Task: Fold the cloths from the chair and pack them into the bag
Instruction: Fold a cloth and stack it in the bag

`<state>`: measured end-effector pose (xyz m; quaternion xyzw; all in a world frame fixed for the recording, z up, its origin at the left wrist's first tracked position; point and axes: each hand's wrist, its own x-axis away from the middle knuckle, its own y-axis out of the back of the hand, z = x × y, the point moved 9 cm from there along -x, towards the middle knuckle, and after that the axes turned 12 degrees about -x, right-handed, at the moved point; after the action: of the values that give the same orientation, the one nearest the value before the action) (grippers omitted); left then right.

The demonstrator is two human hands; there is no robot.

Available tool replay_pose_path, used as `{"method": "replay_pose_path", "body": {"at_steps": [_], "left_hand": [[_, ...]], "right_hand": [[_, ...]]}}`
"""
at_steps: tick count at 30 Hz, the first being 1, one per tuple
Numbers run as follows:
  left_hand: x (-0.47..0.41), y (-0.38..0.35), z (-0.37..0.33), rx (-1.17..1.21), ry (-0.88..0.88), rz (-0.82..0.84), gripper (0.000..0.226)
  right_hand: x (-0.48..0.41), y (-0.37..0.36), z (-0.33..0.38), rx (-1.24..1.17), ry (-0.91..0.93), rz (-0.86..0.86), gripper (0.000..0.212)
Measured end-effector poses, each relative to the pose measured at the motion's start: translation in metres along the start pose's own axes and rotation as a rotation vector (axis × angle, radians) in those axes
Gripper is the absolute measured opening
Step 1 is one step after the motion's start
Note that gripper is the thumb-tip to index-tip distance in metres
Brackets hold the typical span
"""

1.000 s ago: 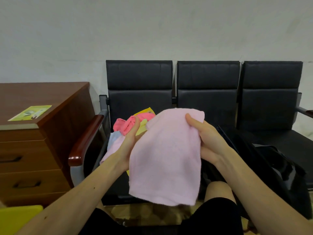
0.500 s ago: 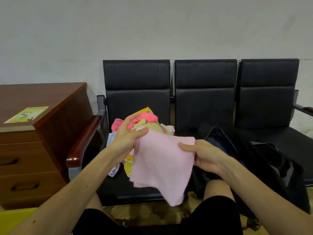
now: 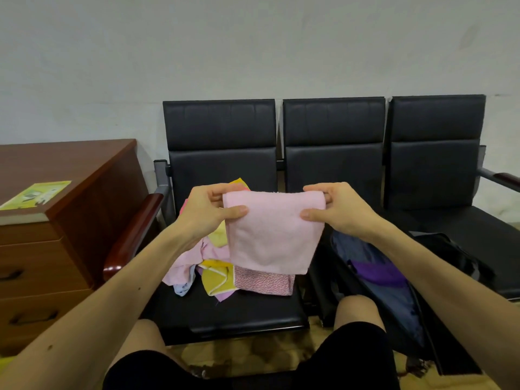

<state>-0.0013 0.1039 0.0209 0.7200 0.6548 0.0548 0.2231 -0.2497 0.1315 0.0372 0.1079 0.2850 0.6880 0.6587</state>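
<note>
A row of three black padded chairs (image 3: pixel 334 164) stands against a pale wall, with a brown wooden desk (image 3: pixel 92 175) with drawers at its left end. A black bag (image 3: pixel 394 299) with blue lining gapes open at the front edge of the middle seat, and a purple cloth (image 3: pixel 377 270) lies inside it. On the left seat sits a loose pile (image 3: pixel 216 280) of pink, yellow, lilac and pale blue cloths, with a patterned pink one lying flat at the seat's right edge. Above that seat's front half, clear of the pile, hangs the pink cloth (image 3: pixel 273 232): pale, fuzzy like towelling, doubled over with the fold along its top. The left hand (image 3: pixel 205 215) pinches its top left corner and the right hand (image 3: pixel 340 209) its top right, each with the thumb in front and curled fingers behind. A green and yellow leaflet (image 3: pixel 36 194) lies near the desk's front edge; its print is too small to read.
</note>
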Motion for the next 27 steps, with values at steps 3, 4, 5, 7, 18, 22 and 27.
{"method": "replay_pose_path", "body": {"at_steps": [3, 4, 5, 7, 18, 22, 27], "left_hand": [[0.004, -0.001, -0.002, -0.206, -0.059, 0.01, 0.048], [0.004, -0.002, -0.002, -0.288, -0.078, 0.005, 0.05], [0.005, -0.003, -0.002, -0.361, -0.096, -0.002, 0.051], [0.005, -0.004, 0.0, -0.467, -0.108, -0.015, 0.052], [0.01, -0.01, -0.005, -0.62, -0.165, -0.069, 0.017], [0.01, -0.019, -0.006, -0.65, -0.216, -0.018, 0.012], [0.012, -0.041, 0.01, -0.334, -0.14, 0.138, 0.008]], "right_hand": [[-0.001, -0.005, 0.003, 0.072, 0.039, 0.053, 0.034], [-0.002, -0.008, 0.002, 0.109, 0.039, 0.064, 0.029], [-0.004, -0.009, -0.001, 0.148, 0.039, 0.069, 0.026], [-0.006, -0.011, -0.006, 0.196, 0.037, 0.075, 0.022], [-0.001, -0.018, -0.027, 0.138, -0.024, 0.19, 0.025], [0.009, -0.026, -0.048, 0.003, -0.083, 0.215, 0.026], [0.041, -0.051, -0.091, -0.664, -0.29, 0.174, 0.03]]}}
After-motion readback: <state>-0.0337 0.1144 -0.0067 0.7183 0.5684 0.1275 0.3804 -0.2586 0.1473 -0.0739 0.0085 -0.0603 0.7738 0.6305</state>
